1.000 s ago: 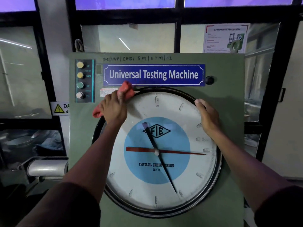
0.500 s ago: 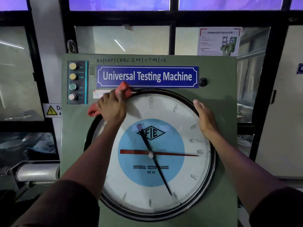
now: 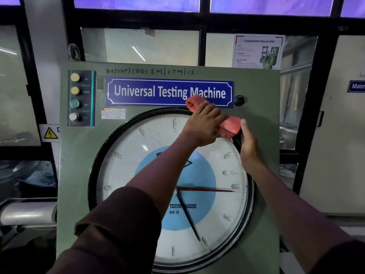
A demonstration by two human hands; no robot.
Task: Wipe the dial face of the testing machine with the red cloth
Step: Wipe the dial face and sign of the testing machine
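Two hands worked at the upper right of the dial (image 3: pixel 138 175). The left hand (image 3: pixel 203 127) was closed around the red cloth (image 3: pixel 230 125), pressing it against the glass by the rim; one end of the cloth overlapped the blue nameplate (image 3: pixel 150 91). The right hand (image 3: pixel 248 143) lay flat, fingers together, on the rim, its thumb touching the cloth.

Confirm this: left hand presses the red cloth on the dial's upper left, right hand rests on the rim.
Wrong side. In the head view the left hand presses the red cloth on the dial's upper right, close to the right hand on the rim.
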